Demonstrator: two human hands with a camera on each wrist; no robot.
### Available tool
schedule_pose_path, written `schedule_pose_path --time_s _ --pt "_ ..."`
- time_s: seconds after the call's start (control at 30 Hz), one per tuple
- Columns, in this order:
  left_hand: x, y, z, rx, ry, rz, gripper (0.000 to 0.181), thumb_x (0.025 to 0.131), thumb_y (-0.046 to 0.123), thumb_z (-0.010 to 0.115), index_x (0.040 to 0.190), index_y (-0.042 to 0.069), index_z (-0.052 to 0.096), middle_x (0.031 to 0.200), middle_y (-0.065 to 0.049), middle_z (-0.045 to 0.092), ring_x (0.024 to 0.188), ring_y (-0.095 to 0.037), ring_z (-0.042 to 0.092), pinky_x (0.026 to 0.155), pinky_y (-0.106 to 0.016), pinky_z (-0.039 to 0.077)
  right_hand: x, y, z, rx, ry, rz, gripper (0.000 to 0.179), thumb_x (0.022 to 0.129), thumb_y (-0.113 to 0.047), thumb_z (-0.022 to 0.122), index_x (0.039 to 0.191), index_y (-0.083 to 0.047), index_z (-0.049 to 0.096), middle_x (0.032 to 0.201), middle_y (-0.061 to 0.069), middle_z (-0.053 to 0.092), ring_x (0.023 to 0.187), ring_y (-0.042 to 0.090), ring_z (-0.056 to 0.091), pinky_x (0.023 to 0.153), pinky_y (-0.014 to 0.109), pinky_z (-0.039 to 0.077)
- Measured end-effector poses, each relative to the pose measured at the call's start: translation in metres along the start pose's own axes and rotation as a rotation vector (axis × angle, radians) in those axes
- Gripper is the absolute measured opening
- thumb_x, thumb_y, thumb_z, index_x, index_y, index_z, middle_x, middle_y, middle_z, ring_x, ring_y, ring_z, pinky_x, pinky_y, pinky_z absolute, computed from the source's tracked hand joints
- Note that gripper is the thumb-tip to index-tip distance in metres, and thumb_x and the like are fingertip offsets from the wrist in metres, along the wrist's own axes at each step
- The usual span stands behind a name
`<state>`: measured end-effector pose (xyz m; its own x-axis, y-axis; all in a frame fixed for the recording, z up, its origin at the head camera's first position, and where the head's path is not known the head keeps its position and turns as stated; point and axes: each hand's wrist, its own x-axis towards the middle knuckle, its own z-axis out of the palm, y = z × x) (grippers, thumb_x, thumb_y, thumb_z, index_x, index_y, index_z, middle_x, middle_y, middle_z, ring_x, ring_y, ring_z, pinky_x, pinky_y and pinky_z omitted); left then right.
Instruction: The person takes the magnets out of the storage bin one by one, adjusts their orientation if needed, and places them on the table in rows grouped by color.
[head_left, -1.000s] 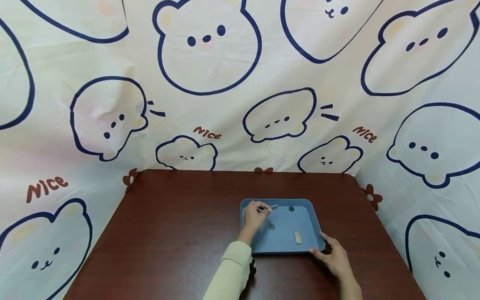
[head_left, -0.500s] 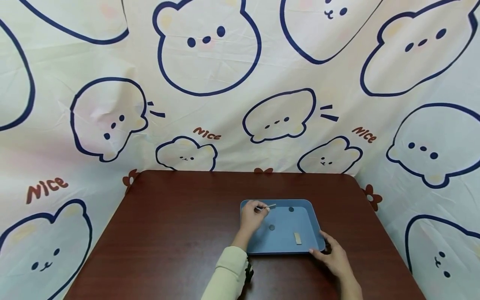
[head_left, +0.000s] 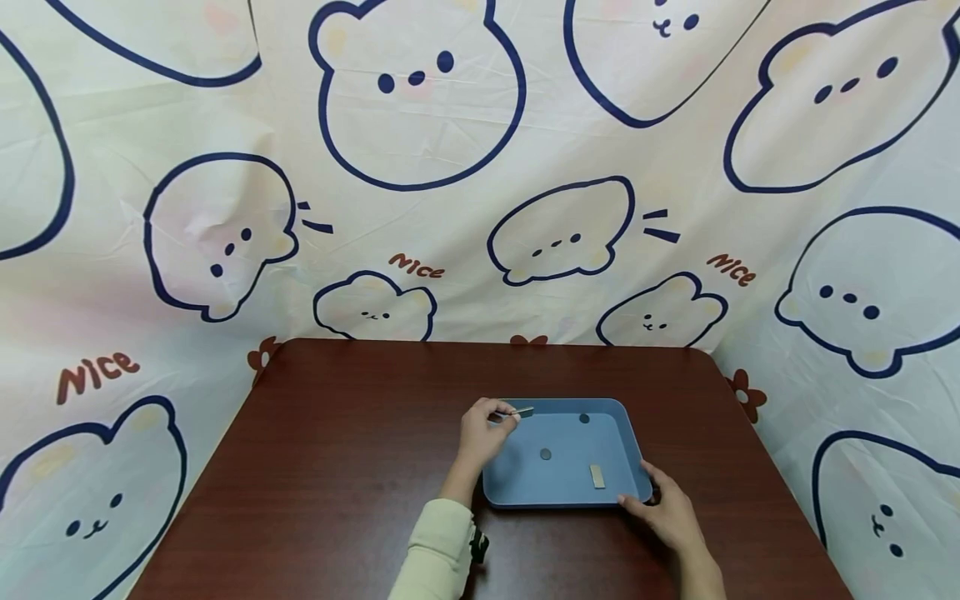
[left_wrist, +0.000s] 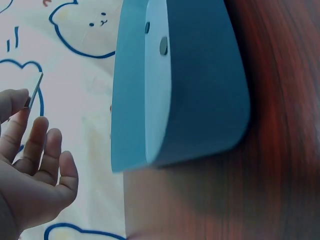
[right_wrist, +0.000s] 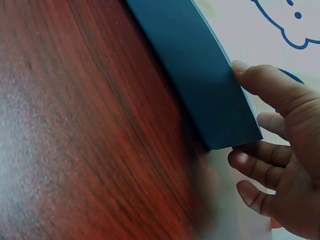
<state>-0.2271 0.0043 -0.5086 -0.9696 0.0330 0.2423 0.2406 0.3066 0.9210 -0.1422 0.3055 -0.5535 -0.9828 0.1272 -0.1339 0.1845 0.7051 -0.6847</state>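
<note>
A blue rectangular tray sits on the table. My left hand is over its far left corner, thumb and index finger pinching a thin flat strip. In the left wrist view the strip appears nearly edge-on, with the other fingers loosely bent below. My right hand holds the tray's near right corner; in the right wrist view the thumb is at the rim and other fingers curl about the corner. Inside the tray lie two dark round discs, one far and one central, and a pale rectangular piece.
The brown wooden table extends left of the tray and in front of it. A cream cloth printed with blue bear outlines hangs behind the table and along both sides.
My left hand has moved left with the pinched strip, from over the tray's inside to its left edge. The right hand and the tray look unmoved.
</note>
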Motion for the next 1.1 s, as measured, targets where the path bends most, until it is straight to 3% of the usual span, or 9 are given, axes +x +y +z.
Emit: schedule_pose_path --time_s 0.37,0.57,0.9,1.1 --pt "-0.001 -0.019 -0.028 -0.002 0.067 -0.024 0.004 0.082 0.010 0.071 0.082 0.007 0.068 0.086 -0.003 0.058 0.078 -0.021 0.059 0.069 -0.032 0.049 -0.003 -0.003 -0.001 -0.015 -0.001 0.006 0.091 0.075 -0.043 0.076 0.140 0.004 0.034 0.129 0.033 0.042 0.106 0.039 0.051 0.080 0.049 0.044" --pt "0.002 -0.027 -0.045 -0.010 0.099 -0.058 0.004 0.079 0.008 0.071 0.080 0.005 0.069 0.087 -0.011 0.060 0.078 -0.025 0.059 0.069 -0.032 0.047 -0.004 -0.005 -0.001 -0.012 0.002 0.003 0.090 0.075 -0.041 0.076 0.140 0.005 0.034 0.128 0.032 0.042 0.105 0.038 0.052 0.079 0.049 0.044" --pt "0.004 -0.040 -0.068 0.068 0.060 -0.130 0.005 0.082 0.013 0.071 0.083 0.009 0.068 0.082 0.000 0.062 0.077 -0.018 0.057 0.070 -0.035 0.045 -0.005 -0.005 0.000 -0.023 0.012 0.004 0.089 0.076 -0.041 0.076 0.140 0.005 0.034 0.128 0.033 0.042 0.106 0.041 0.050 0.081 0.051 0.043" --pt "0.005 -0.051 -0.076 0.127 0.030 -0.177 0.004 0.083 0.013 0.070 0.081 0.011 0.068 0.079 0.002 0.062 0.076 -0.017 0.055 0.068 -0.035 0.043 -0.005 -0.004 0.002 -0.025 0.002 0.006 0.089 0.076 -0.043 0.075 0.140 0.004 0.034 0.126 0.032 0.043 0.098 0.035 0.051 0.077 0.049 0.043"
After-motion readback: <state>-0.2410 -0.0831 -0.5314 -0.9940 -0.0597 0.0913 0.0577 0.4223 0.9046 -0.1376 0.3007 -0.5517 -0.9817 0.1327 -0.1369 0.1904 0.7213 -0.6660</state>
